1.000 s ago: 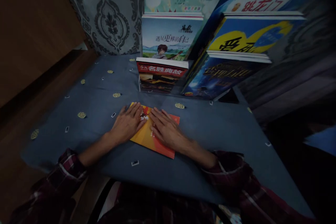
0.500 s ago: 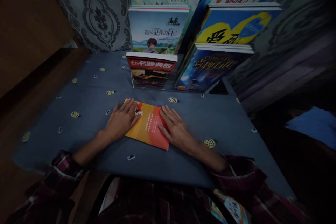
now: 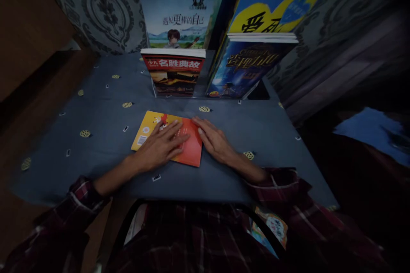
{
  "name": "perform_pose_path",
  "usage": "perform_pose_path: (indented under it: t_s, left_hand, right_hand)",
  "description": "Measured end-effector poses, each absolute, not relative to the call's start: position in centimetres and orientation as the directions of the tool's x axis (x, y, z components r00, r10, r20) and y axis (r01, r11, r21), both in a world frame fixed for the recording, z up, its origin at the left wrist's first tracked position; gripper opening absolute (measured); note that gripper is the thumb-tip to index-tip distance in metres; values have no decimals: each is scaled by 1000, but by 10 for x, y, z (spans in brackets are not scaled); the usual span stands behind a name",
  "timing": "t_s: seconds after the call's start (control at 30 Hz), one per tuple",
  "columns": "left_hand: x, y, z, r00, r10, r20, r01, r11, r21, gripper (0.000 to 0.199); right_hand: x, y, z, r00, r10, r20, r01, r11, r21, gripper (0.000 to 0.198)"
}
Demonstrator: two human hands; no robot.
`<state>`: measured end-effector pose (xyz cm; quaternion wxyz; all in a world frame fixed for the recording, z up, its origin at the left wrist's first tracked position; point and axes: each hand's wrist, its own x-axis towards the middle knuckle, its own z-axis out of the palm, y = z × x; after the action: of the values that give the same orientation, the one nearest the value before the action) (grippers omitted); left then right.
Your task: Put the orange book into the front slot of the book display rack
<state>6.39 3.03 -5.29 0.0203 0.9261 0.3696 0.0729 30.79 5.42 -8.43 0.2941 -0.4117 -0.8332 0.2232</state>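
A thin yellow and red book [image 3: 192, 145] lies closed on the table in front of me, slightly turned, its barcode showing at the left end. My left hand [image 3: 163, 141] rests flat across the middle of the cover with its fingers stretched out, hiding part of the print. Along the book's right edge lies my right hand [image 3: 214, 138], its fingers extended and the fingertips touching the upper right corner. Neither hand grips the book.
Beyond the book, a clear stand holds several upright books, among them a red-topped book [image 3: 174, 72] and a dark blue book [image 3: 248, 66]. A blue patterned cloth [image 3: 105, 162] covers the table. A light blue cloth-like thing [image 3: 368, 132] is at the right.
My left hand has slid right from the book's left edge to its middle, uncovering the barcode end. My right hand stays at the right edge. The view has tipped downward.
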Motion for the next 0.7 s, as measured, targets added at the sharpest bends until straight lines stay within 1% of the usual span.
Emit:
perform_pose_path:
  t_s: [0.13, 0.27, 0.37, 0.43, 0.5, 0.53, 0.63, 0.7]
  left_hand:
    - [76, 16, -53, 816, 573, 81, 563, -818, 115, 45]
    - [76, 13, -53, 858, 509, 64, 499, -858, 121, 43]
    - [74, 12, -53, 877, 478, 47, 473, -877, 79, 48]
    - [74, 6, -53, 878, 477, 46, 476, -879, 29, 52]
    - [72, -7, -53, 847, 528, 66, 531, -847, -36, 52]
    - [71, -16, -54, 810, 581, 82, 586, -808, -69, 50]
    - [63, -42, -54, 600, 785, 154, 800, -585, -134, 44]
    - [54, -56, -54, 434, 878, 201, 900, -413, -141, 42]
  right_hand:
    - [308, 55, -87, -489, 815, 310, 544, 563, -622, 50]
    - [305, 55, -89, -485, 818, 310, 556, 562, -612, 50]
    - [305, 54, -89, -498, 804, 326, 560, 585, -587, 50]
    - [306, 54, -87, -518, 791, 327, 568, 603, -560, 50]
    - [307, 54, -81, -537, 783, 315, 585, 614, -530, 49]
    - [307, 54, -78, -545, 779, 309, 594, 619, -513, 48]
    - [294, 53, -62, -619, 729, 292, 565, 672, -479, 48]
    - [275, 51, -51, -718, 638, 278, 467, 738, -487, 49]
